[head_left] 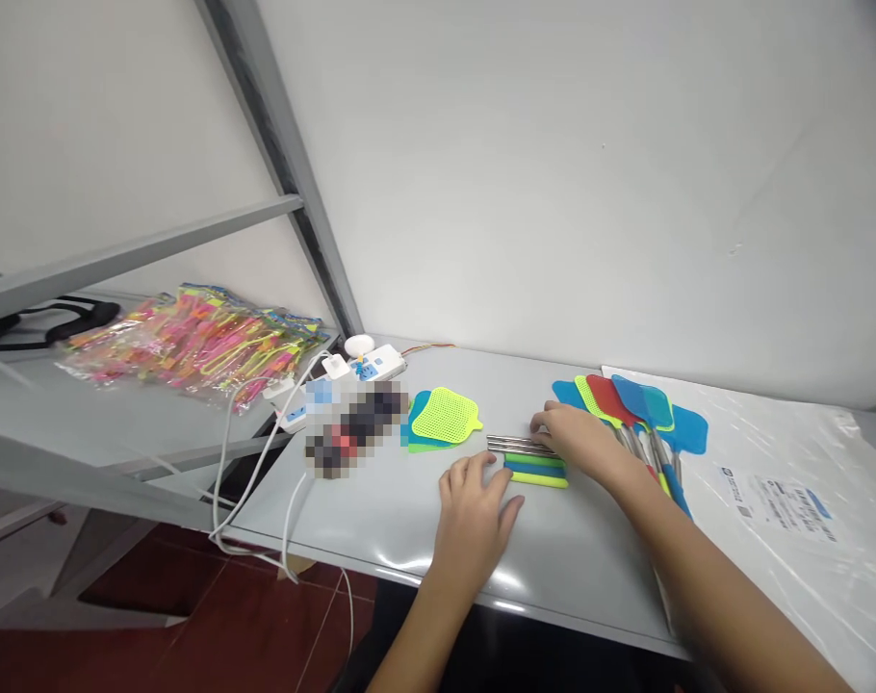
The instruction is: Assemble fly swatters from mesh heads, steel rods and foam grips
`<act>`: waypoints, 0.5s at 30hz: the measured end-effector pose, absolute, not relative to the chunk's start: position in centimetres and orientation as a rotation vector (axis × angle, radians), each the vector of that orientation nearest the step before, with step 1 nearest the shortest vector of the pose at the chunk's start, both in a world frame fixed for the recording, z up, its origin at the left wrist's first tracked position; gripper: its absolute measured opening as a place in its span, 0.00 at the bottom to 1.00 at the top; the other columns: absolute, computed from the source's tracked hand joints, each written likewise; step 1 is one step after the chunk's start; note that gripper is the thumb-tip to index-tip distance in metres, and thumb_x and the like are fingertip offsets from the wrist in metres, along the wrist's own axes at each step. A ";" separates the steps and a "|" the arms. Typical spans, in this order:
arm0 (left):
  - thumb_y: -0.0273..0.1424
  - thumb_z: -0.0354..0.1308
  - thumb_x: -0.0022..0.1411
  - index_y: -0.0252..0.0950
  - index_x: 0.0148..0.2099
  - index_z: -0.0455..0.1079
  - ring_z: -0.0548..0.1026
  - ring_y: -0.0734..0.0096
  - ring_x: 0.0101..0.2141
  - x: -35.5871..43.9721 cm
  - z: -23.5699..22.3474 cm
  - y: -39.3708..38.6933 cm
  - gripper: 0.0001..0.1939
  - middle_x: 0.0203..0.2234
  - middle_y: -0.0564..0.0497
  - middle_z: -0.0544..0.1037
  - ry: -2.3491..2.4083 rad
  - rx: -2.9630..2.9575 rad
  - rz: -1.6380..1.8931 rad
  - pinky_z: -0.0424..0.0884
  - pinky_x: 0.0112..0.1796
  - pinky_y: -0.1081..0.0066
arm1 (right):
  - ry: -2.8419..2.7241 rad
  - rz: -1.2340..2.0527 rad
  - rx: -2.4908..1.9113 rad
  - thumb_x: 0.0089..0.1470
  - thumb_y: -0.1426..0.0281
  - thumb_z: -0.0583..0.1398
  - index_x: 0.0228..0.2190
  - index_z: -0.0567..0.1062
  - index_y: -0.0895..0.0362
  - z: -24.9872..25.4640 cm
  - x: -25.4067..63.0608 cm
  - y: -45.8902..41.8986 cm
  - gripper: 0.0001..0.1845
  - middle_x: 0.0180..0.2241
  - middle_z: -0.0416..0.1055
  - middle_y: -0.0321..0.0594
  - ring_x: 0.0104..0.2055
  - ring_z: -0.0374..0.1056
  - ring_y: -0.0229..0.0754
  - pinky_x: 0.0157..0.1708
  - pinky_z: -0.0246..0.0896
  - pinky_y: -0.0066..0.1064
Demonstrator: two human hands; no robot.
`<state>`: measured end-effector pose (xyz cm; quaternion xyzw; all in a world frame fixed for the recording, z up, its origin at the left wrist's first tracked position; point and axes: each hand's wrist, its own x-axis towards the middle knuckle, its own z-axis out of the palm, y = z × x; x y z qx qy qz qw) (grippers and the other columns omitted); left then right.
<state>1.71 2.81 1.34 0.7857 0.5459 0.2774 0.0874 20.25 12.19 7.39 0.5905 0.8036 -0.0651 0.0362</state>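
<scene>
My left hand lies palm down on the grey table, its fingers spread and holding nothing, with the fingertips close to a bundle of metal rods. My right hand rests over the right end of those rods, fingers curled down onto them. Just below the rods lie green, blue and yellow plastic handles. To the left sit loose swatter heads, a yellow-green mesh one on top of blue and green ones. Right of my right hand, several assembled fly swatters fan out in blue, red and yellow-green.
A white power strip with plugs and trailing white cables sits at the table's back left. A blurred-out dark object lies beside it. Bagged colourful swatters fill a grey shelf at left. Clear plastic sheets with a label cover the table's right.
</scene>
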 end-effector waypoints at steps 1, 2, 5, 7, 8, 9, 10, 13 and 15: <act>0.32 0.58 0.64 0.41 0.47 0.70 0.63 0.53 0.51 1.7 1.3 2.8 0.08 0.52 0.45 0.68 1.618 2.336 0.832 0.62 0.49 0.51 | 2.473 -0.207 1.800 0.59 0.67 0.57 0.36 0.80 0.54 7.3 20.3 12.2 0.11 0.36 0.73 0.42 0.34 0.71 0.42 0.28 0.53 0.29; 0.32 0.58 0.64 0.40 0.45 0.70 0.63 0.53 0.51 1.7 1.3 2.8 0.06 0.52 0.46 0.68 1.609 2.330 0.838 0.62 0.49 0.52 | 2.480 -0.209 1.789 0.60 0.67 0.56 0.35 0.80 0.54 7.2 20.4 12.2 0.11 0.36 0.73 0.42 0.34 0.71 0.42 0.28 0.54 0.30; 0.31 0.58 0.64 0.39 0.43 0.69 0.64 0.54 0.50 1.6 1.3 2.7 0.05 0.51 0.46 0.69 1.592 2.308 0.849 0.63 0.48 0.53 | 2.520 -0.208 1.745 0.59 0.70 0.55 0.35 0.80 0.55 6.9 20.4 12.3 0.12 0.36 0.73 0.43 0.36 0.70 0.44 0.32 0.55 0.30; 0.30 0.59 0.63 0.40 0.45 0.69 0.64 0.54 0.50 1.7 1.3 2.8 0.07 0.51 0.46 0.69 1.595 2.293 0.849 0.63 0.48 0.53 | 2.558 -0.209 1.712 0.58 0.72 0.56 0.34 0.79 0.56 6.7 20.2 12.3 0.11 0.36 0.74 0.44 0.39 0.70 0.45 0.34 0.56 0.31; 0.30 0.59 0.63 0.40 0.46 0.68 0.64 0.54 0.49 1.7 1.2 2.8 0.09 0.50 0.46 0.70 1.597 2.285 0.849 0.62 0.48 0.53 | 2.576 -0.212 1.703 0.57 0.74 0.56 0.33 0.78 0.56 6.6 20.1 12.4 0.10 0.36 0.74 0.45 0.39 0.70 0.46 0.35 0.56 0.31; 0.29 0.60 0.63 0.41 0.46 0.69 0.64 0.54 0.49 1.8 1.2 2.8 0.09 0.50 0.46 0.70 1.591 2.270 0.857 0.62 0.47 0.53 | 2.589 -0.217 1.705 0.56 0.75 0.56 0.32 0.78 0.57 6.6 20.0 12.5 0.09 0.35 0.74 0.46 0.39 0.70 0.46 0.35 0.56 0.31; 0.28 0.60 0.62 0.41 0.45 0.69 0.64 0.53 0.49 1.8 1.2 2.8 0.09 0.50 0.46 0.70 1.579 2.248 0.873 0.62 0.47 0.52 | 2.597 -0.222 1.720 0.55 0.75 0.56 0.31 0.77 0.58 6.6 19.9 12.6 0.09 0.34 0.74 0.46 0.38 0.70 0.46 0.34 0.56 0.31; 0.24 0.59 0.62 0.40 0.41 0.69 0.65 0.53 0.49 1.9 1.3 2.9 0.07 0.49 0.47 0.71 1.522 2.176 0.936 0.61 0.46 0.52 | 2.610 -0.236 1.834 0.54 0.76 0.56 0.32 0.75 0.59 7.2 20.1 12.5 0.07 0.29 0.74 0.45 0.30 0.69 0.45 0.29 0.55 0.31; 0.23 0.58 0.62 0.40 0.40 0.69 0.67 0.55 0.47 1.8 1.4 2.9 0.07 0.47 0.48 0.73 1.477 2.145 0.971 0.61 0.46 0.53 | 2.643 -0.217 1.954 0.55 0.75 0.55 0.37 0.73 0.59 8.3 20.7 12.0 0.08 0.30 0.74 0.45 0.30 0.69 0.45 0.29 0.55 0.32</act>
